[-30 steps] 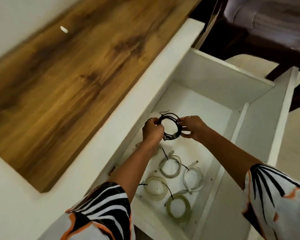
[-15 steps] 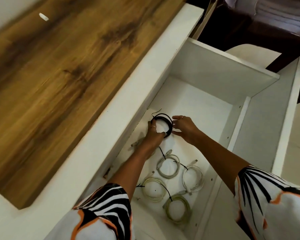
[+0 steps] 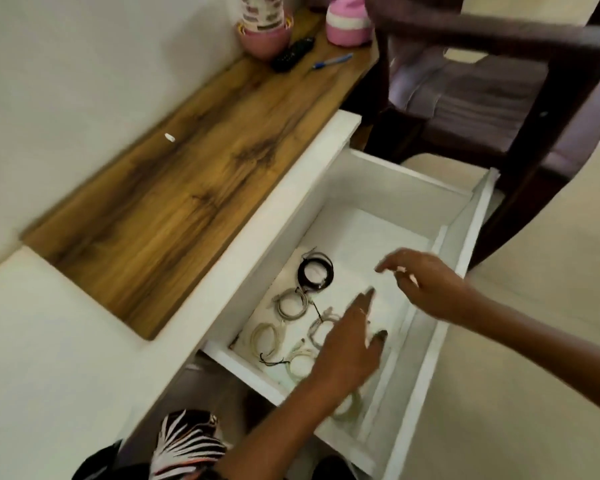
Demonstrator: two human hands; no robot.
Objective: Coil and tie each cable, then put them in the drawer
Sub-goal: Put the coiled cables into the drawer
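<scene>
The black coiled cable [image 3: 315,274] lies on the drawer [image 3: 409,393] floor at the head of the pale coils [image 3: 291,303], light, floppy and best pinched across its tied bundle (my guess), while left hand [image 3: 349,351] and right hand [image 3: 426,282] hover above, fingers loose, holding nothing.

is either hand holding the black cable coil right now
No, the black cable coil lies on the drawer floor, while the left hand and right hand hover open, apart from it.

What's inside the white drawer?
Inside the drawer lies one black coiled cable and several pale coiled cables. The left hand hovers over some, covering parts, so an exact count is uncertain.
</scene>
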